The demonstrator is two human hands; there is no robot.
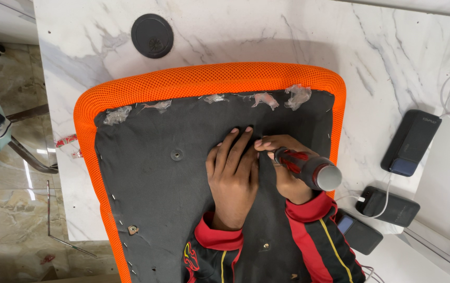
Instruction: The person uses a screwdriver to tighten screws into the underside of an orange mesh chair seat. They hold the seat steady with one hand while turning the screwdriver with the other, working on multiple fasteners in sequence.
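Orange mesh rims the upturned seat cushion [204, 78], which overhangs the marble table's [78, 63] near edge. On its black underside fabric [151, 183], the left hand [231, 173] lies open and flat; the right hand [282, 160], just beside it, grips a red-black screwdriver [309, 169]. Power banks [411, 142] crowd the right side.

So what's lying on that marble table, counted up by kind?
Orange seat cushion, black underside up: 1
Screwdriver with red-and-black handle, in the right hand: 1
Dark power banks or phones: 3
Round black cable grommet: 1
Total: 6
The left hand presses flat on the cushion.
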